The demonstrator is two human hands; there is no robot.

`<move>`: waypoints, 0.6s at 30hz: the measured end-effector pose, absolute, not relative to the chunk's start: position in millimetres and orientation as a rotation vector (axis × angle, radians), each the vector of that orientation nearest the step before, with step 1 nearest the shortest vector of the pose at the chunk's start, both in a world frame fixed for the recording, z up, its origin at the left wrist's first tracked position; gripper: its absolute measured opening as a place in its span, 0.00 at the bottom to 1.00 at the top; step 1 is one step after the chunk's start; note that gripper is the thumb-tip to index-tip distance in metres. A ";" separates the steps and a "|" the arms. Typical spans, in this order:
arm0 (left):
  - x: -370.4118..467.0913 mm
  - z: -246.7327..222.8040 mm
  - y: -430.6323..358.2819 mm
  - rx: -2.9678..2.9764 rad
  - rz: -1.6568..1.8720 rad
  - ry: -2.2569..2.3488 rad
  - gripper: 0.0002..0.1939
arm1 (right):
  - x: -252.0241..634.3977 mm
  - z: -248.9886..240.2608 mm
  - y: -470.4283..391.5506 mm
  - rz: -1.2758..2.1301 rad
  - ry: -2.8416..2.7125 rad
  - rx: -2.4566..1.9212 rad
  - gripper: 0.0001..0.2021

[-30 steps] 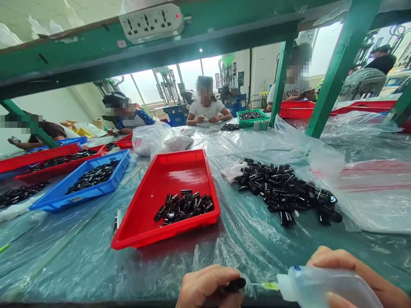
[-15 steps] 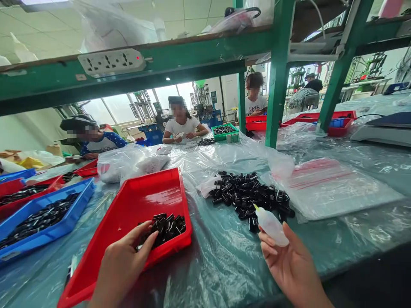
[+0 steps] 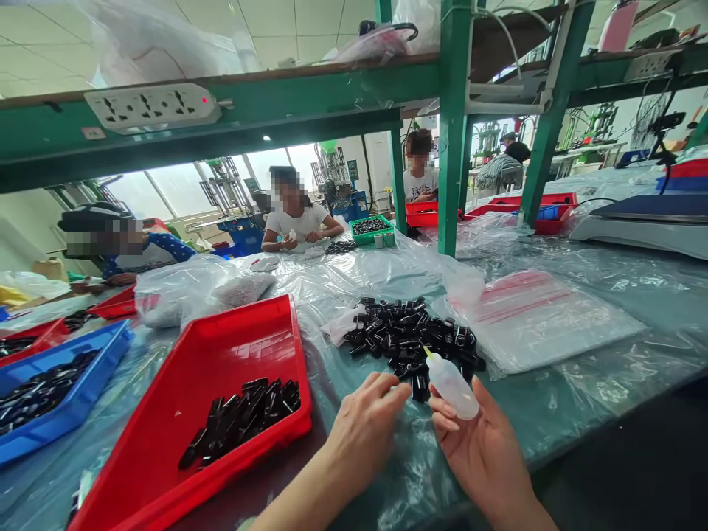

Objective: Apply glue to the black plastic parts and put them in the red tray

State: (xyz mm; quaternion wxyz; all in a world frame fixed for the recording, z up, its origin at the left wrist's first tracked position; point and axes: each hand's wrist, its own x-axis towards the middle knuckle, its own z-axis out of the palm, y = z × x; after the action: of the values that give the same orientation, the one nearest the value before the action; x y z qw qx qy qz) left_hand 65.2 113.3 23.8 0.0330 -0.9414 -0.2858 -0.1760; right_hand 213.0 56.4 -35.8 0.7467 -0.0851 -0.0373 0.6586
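My right hand [image 3: 479,442] holds a small translucent squeeze bottle [image 3: 452,387], its thin yellow tip tilted up and to the left. My left hand [image 3: 373,417] is at the near edge of a heap of glossy black parts [image 3: 403,332], just left of the bottle. Its fingers are bent together, and whatever they may grip is hidden. To the left stands a red tray [image 3: 232,328] with a pile of black parts [image 3: 243,417] at its near right side.
Flat clear bags with red stripes [image 3: 558,317] lie right of the heap. A blue tray [image 3: 110,361] of black parts is at the left. Green shelf posts [image 3: 453,147] rise behind. A scale [image 3: 641,228] stands at the right. Several people sit across the table.
My left hand has left the red tray and moved right to the heap of black parts. The camera view has shifted slightly right. The bottle is still in my right hand.
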 end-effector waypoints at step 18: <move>71.9 9.2 109.4 -2.992 -0.471 -0.999 0.06 | 211.7 -40.3 44.5 1.392 -0.181 -0.344 0.13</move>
State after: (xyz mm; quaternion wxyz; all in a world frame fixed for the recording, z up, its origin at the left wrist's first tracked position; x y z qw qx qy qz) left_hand 71.9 109.4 9.2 -0.0240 -0.9378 -0.3132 -0.1477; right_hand 211.7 44.5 -40.3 0.7501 -0.1573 -0.0829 0.6369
